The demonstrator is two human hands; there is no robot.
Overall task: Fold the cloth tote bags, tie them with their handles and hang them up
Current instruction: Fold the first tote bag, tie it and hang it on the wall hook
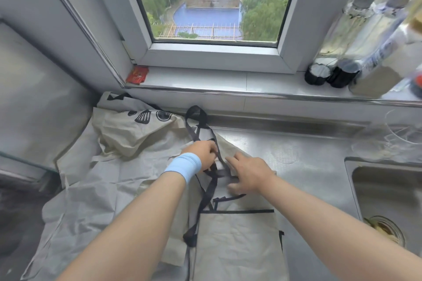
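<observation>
Left hand (203, 154) fingers curled round black handle (202, 118), right hand (249, 172) fingers spread on tote bag (237, 235), steel table (308, 155)

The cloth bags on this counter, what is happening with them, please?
A person is working on a pale tote bag on the steel counter. The left hand, with a blue wristband, grips its dark handle, while the right hand rests on the folded cloth. Other bags lie crumpled at the left.
</observation>
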